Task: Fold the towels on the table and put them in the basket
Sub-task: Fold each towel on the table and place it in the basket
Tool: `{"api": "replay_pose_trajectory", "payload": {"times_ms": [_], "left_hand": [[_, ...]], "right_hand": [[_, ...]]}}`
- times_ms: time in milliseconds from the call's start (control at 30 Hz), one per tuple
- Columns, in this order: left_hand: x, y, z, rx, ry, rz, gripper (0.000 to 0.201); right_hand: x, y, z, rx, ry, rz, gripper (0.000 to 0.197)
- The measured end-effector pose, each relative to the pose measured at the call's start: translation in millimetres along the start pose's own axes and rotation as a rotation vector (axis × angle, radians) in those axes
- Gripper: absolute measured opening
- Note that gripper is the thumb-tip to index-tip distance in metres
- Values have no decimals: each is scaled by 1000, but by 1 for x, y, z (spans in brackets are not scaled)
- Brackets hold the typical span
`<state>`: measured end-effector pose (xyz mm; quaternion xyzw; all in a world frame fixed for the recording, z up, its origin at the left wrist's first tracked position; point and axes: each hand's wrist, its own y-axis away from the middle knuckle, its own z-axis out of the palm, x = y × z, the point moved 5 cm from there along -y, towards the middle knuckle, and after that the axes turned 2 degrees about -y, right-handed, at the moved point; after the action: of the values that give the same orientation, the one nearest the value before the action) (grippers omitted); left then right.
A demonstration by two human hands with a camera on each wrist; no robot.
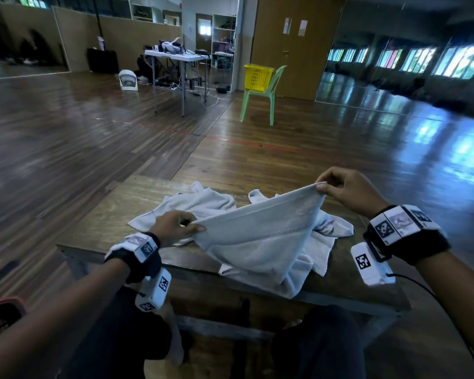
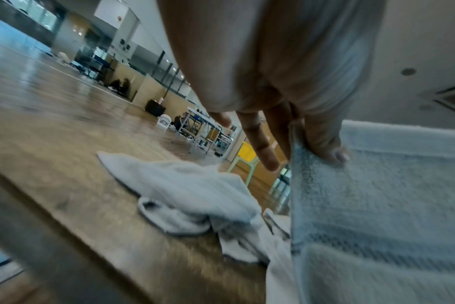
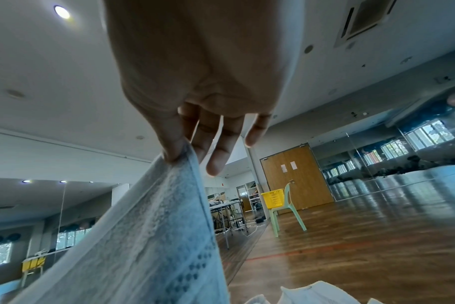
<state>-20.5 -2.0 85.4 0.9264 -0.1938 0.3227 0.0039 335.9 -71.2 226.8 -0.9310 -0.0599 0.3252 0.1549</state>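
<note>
A pale grey towel (image 1: 260, 236) is stretched between my two hands above the wooden table (image 1: 115, 228). My left hand (image 1: 186, 227) pinches its lower left corner just over the tabletop. My right hand (image 1: 323, 187) pinches the other corner, held higher at the right. The towel's lower part sags onto the table's near edge. In the left wrist view the thumb (image 2: 325, 144) presses on the held towel (image 2: 377, 216); in the right wrist view the towel (image 3: 148, 236) hangs from thumb and forefinger. Other crumpled white towels (image 1: 192, 203) lie behind on the table. A yellow basket (image 1: 257, 77) stands far off on a green chair (image 1: 260, 102).
A wide wooden floor separates the table from the green chair. A folding table (image 1: 175, 57) with gear stands at the back left, cables on the floor below it. A red mesh basket (image 1: 0, 318) shows at the lower left edge. My knees are under the table's near edge.
</note>
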Motion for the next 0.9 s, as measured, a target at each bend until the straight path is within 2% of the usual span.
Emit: {"api": "replay_pose_trajectory", "payload": {"times_ms": [133,233,367,467,567,667,767,900], "left_hand": [[18,-7,-70,136,126,106,30],[55,-11,-126,209,119,229,34],[116,-9,-201,289,31,334,19],[165,1,-256,356,-44,433,18],[206,17,-306,475,-168,468,24],[240,39,-348,548,-214,484,8],[269,67,-383,600,-317,499,20],[303,107,-418,653,-445,534,23]], "right_hand": [[-5,-3,-13,4,57,-1,5],[-22,-8,-33,29,119,-35,5],[-66,-16,-80,98,166,-128,4],[-112,-18,-127,189,206,-216,3],[-155,-15,-174,272,273,-267,6],[-199,-5,-218,358,295,-316,9],[-237,11,-254,420,337,-371,10],[-278,37,-290,499,370,-419,15]]}}
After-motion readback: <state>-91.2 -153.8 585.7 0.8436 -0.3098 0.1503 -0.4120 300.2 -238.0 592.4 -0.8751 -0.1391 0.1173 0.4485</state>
